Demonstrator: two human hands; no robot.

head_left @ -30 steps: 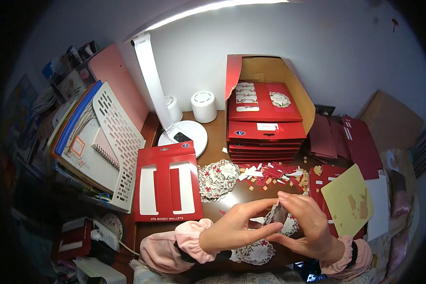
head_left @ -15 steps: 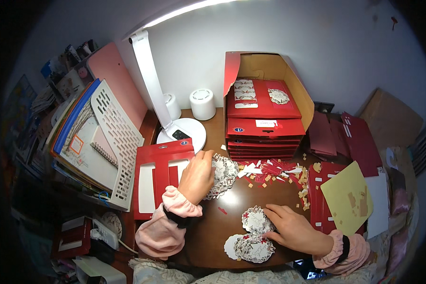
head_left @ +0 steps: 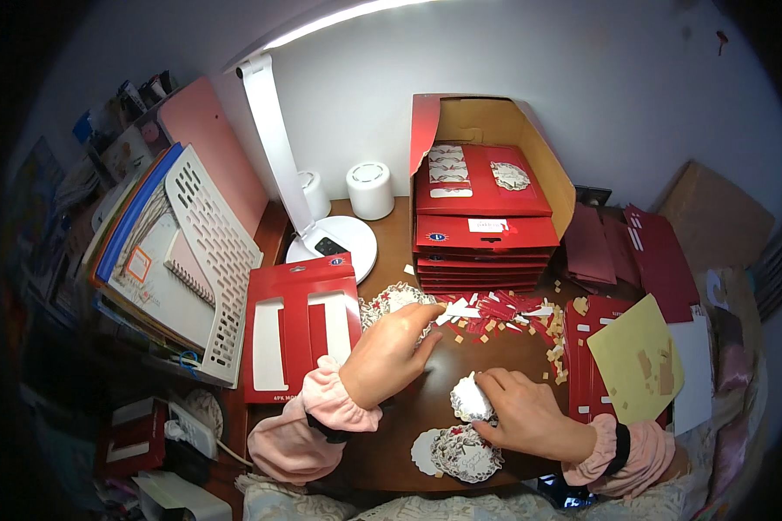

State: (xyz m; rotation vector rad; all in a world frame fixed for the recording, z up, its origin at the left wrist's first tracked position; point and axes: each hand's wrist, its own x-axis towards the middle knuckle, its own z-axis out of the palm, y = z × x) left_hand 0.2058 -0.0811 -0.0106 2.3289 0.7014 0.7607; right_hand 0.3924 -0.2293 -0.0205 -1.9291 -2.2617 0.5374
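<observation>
My right hand (head_left: 534, 420) pinches an ornate white paper tag (head_left: 469, 401), which is tilted up and catches the light. Just below it on the brown table lie more scalloped tags (head_left: 467, 456), overlapping, with floral edges. My left hand (head_left: 393, 354) hovers over the middle of the table, thumb and fingers apart with nothing visible between them. Behind its fingers, partly hidden, is a pile of lacy-edged tags (head_left: 395, 300). Left of that hand lies a red card package (head_left: 297, 326) with two white-backed openings.
Red and white paper strips (head_left: 504, 308) and small tan squares are scattered at centre right. Behind them stands an open red carton (head_left: 547, 174) of stacked red packages. A yellow sheet (head_left: 636, 356) lies at right, a white lamp (head_left: 343, 247) at back left, a perforated file holder (head_left: 213, 269) at left.
My left hand has moved right and nearer, away from the pile and the red package. In my right hand, the upper tag has been tilted up off the table.
</observation>
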